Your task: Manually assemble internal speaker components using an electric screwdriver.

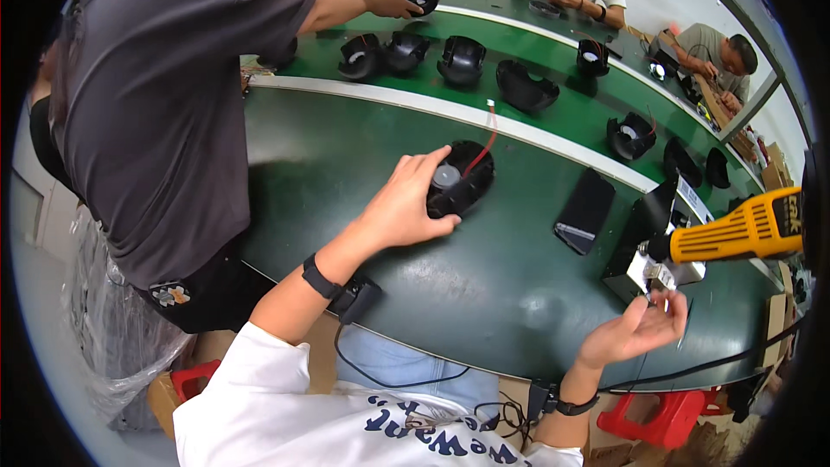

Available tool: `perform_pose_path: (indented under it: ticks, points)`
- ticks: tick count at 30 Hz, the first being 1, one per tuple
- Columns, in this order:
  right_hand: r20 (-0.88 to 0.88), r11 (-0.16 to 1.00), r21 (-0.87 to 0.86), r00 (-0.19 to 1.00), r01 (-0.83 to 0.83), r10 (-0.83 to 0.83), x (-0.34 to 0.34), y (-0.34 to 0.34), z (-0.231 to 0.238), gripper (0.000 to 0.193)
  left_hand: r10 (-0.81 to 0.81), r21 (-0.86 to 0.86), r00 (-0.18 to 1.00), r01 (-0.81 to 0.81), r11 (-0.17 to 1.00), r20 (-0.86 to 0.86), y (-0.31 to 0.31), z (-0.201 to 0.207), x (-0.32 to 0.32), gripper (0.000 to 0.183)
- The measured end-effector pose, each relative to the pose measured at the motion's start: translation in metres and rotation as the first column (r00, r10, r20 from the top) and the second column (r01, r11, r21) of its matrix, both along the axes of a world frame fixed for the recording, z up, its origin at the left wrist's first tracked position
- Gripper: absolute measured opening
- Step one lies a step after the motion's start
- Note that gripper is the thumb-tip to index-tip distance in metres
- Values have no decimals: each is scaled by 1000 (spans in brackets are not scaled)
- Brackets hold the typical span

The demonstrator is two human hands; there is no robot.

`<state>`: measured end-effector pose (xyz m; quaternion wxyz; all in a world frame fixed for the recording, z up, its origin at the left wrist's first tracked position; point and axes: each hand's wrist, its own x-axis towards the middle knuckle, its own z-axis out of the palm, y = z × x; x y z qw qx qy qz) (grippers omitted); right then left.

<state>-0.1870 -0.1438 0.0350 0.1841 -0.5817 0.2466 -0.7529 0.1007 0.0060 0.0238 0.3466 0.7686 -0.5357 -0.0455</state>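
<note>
Spanning the black shell [458, 199], it's the left hand [402, 203], fingers along the upper-left rim, thumb down at the near rim, clamped across it! That shell lies on the green bench [501, 294], just short of the white strip [346, 91] along the bench's far edge, hollow side up by the look of it. Inside sits 1 grey round part [446, 176], and out runs a red wire [489, 143], its white connector [491, 104] up by the strip.

How will it handle? Light and stiff, I'd judge, probably moulded plastic, smooth enough to slide, and that curved back may rock. Best grip: 2 opposite sides of the rim, just as the left hand has it; stay clear of the wire, likely the most fragile piece, and off the round part's face.

Over towards the bench's right end, the right hand [631, 333] is palm up, fingers curled beside a metal-fronted black box [628, 251]; whether the fingertips pinch anything, I cannot tell! Just above, a yellow power driver [735, 229] points in from the right.

And the writing: bold lettering on the driver's dark rear, dark characters across the white shirt [346, 428], and a pale label [692, 201] by the box, too small to read.
</note>
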Motion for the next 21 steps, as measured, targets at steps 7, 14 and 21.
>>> perform_pose_path:
  ticks: [7, 14, 21]
  points:
    - [-435, 736, 538, 613, -410, 660, 37, 55, -8, 44, -224, -144, 970, 209, 967, -96, 7, -1, -83, 101]
    - [-375, 773, 565, 745, -288, 552, 5, 36, -18, 67, -413, -156, 889, 388, 908, -196, 8, -5, -67, 71]
    - [-221, 607, 711, 706, -356, 673, 0, 53, -15, 90, -506, -156, 782, 484, 861, -364, 22, 6, -64, 69]
